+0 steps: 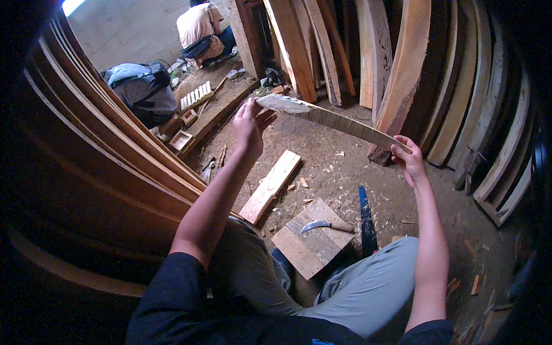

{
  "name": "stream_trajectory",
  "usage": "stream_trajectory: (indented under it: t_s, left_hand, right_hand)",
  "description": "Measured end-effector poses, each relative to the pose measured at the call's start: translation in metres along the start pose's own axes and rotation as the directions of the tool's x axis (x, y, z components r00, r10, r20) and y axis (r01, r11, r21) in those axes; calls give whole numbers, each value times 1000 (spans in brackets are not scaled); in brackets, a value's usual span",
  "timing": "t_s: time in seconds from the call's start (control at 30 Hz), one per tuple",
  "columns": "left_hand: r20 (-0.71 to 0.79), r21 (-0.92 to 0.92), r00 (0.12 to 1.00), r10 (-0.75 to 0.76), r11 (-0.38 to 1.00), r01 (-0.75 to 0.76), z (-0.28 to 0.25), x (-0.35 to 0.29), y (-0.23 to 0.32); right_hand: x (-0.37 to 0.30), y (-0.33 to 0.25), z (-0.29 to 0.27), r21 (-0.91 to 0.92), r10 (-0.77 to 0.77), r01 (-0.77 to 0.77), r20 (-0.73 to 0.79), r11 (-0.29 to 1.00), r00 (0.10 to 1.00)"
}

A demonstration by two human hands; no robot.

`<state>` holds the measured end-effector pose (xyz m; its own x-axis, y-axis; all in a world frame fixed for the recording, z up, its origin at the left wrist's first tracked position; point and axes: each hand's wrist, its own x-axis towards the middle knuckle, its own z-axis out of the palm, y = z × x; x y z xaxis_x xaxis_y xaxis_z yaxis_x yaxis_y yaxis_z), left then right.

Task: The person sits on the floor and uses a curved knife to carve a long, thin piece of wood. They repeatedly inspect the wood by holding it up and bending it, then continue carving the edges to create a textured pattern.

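In the head view, you have a thin wooden slat (pixel 336 122) raised over the floor, its long axis slanting across you from upper left to lower right. Your left hand (pixel 250 125) pinches the farther end; your right hand (pixel 409 161) grips the nearer one. The hooked knife (pixel 329 225) lies below the slat, closer in the picture to your right hand, its wooden handle pointing right, on a squarish board (pixel 307 253) between your legs.
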<state>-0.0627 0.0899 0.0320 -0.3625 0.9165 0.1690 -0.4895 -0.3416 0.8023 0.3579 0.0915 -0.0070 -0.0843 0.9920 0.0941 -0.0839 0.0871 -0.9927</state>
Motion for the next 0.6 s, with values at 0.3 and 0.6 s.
stream_trajectory:
  t_s: [0.3, 0.6]
  left_hand:
    - [-83, 138, 997, 5, 990, 6, -5, 2, -3]
    - [39, 319, 991, 130, 938, -136, 20, -3, 6]
  right_hand:
    - [-4, -2, 9, -186, 139, -133, 22, 974, 990]
    - [6, 20, -16, -739, 458, -147, 236, 657, 857]
